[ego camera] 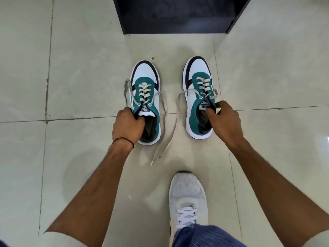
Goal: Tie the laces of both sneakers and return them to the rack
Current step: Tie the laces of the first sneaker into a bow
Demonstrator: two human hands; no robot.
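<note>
Tiled floor [80, 72], teal-white sneakers [146, 104], laces [170, 125] seemingly untied

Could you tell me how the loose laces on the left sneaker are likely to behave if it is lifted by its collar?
The laces look untied and limp, trailing over the floor, so they would probably dangle and swing. The left sneaker itself seems to hold its shape. The left hand grips its collar, so it should lift level enough.

A thin black thread band [124, 140] with a small orange bead is worn on the left wrist. Both forearms are bare, with pale rolled sleeves [51, 237] seen at the elbows. Blue textured trousers [204, 236] and a white laced shoe [188, 198] are worn.
</note>
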